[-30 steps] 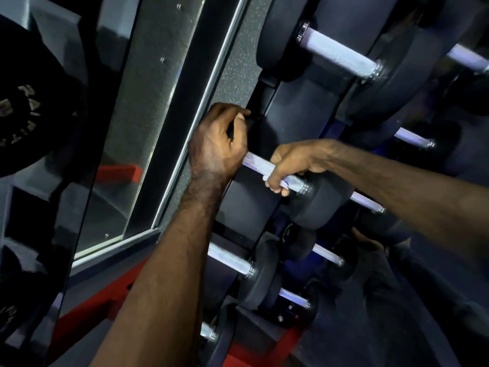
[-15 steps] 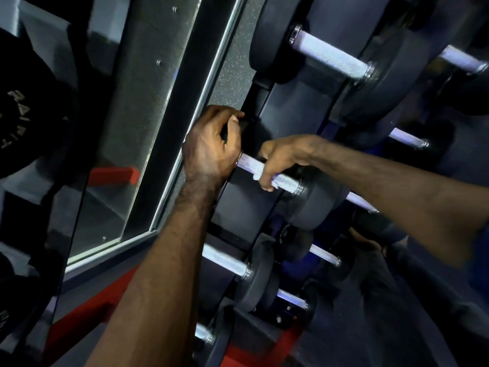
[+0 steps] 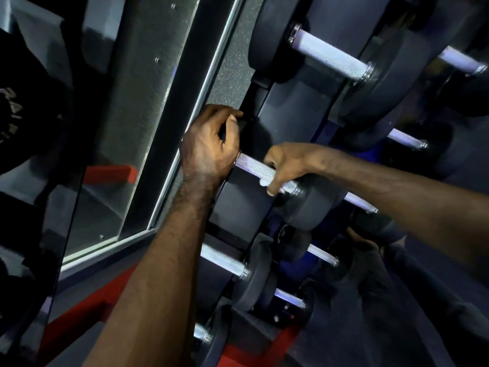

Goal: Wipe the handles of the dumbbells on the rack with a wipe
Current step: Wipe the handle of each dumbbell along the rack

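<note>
Pale raised lettering showed on black weight plate point(image 3: 23, 102) at left edge of view. Only fragments legible: roughly "RA" on upper line, "I" or "T" shapes below; full word not readable, cut by frame edge and dim light. Faint round marking sat on end face of small dumbbell head point(image 3: 287, 235) low on rack, too small and dark to read. No other readable labels or numbers.
</note>
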`<state>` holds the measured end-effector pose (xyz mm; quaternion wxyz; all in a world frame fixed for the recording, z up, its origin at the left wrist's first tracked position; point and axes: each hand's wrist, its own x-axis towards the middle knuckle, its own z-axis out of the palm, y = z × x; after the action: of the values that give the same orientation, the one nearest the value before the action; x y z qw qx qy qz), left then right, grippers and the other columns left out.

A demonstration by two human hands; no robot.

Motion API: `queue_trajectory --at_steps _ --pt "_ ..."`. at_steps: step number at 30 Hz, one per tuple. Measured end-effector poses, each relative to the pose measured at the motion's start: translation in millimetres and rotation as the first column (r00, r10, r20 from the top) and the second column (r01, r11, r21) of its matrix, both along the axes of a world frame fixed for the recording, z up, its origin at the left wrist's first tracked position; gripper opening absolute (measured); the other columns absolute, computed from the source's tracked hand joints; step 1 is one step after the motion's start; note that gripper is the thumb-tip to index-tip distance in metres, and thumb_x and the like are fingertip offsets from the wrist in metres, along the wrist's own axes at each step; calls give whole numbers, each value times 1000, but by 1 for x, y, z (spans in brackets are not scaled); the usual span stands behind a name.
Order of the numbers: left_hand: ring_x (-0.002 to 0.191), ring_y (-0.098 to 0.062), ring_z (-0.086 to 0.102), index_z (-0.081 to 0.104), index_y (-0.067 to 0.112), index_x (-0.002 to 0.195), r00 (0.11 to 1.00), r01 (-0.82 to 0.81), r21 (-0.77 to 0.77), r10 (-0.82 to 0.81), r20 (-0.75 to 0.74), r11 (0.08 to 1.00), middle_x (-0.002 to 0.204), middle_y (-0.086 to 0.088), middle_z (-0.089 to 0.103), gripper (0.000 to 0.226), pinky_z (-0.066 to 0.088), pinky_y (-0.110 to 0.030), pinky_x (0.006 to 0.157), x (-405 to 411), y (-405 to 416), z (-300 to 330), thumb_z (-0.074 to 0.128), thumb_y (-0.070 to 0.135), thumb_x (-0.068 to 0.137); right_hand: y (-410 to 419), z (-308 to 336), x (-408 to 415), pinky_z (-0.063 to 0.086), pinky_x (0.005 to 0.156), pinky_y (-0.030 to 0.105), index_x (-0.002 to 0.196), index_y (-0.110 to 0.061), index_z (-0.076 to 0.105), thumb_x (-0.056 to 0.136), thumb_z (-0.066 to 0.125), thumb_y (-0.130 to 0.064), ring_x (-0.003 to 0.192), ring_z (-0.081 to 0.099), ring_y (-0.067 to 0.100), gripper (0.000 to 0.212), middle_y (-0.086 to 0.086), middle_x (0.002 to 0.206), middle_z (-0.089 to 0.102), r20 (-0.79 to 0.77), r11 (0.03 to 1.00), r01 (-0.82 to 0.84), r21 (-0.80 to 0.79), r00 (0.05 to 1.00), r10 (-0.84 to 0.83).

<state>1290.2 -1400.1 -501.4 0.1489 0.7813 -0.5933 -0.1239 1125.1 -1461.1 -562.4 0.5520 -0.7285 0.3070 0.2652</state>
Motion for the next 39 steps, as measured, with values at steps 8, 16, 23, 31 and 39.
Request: queue_trajectory --at_steps 8,16,23,31,39 --pt "105 -13 69 80 25 114 1000 -1 5 1 21 1000 119 10 73 28 54 -33 83 -2 -1 2 54 27 105 -9 4 0 46 59 30 94 -19 69 66 94 -39 77 67 23 43 -1 81 71 92 998 -3 -68 996 9" --pt "105 -11 70 81 25 112 1000 2 -3 -2 20 1000 119 12 73 28 55 -32 82 -2 -1 2 54 28 105 -18 4 -39 59 90 37 110 -19 77 87 59 -2 94 74 19 34 -6 94 79 173 999 40 -2 984 -39" --pt "105 -11 70 81 23 113 1000 8 -1 -8 24 1000 118 10 74 28 53 -29 84 -3 0 3 54 24 106 13 9 -55 41 98 42 97 -29 67 86 74 -45 96 67 15 20 -14 92 72 148 932 107 -347 987 -59" --pt "104 -9 69 81 23 112 1000 0 4 0 22 1000 118 11 73 28 53 -29 82 -5 0 4 53 25 106 46 16 -31 30 93 45 106 -26 56 79 82 -49 99 67 25 45 -4 105 66 155 773 176 -609 983 -102" --pt "103 -10 69 80 21 113 1000 9 4 -9 25 1000 119 8 73 28 54 -30 82 -2 0 2 53 24 106 48 26 5 29 93 46 100 -29 54 73 86 -43 92 66 23 44 -7 102 62 229 749 331 -574 943 -241"
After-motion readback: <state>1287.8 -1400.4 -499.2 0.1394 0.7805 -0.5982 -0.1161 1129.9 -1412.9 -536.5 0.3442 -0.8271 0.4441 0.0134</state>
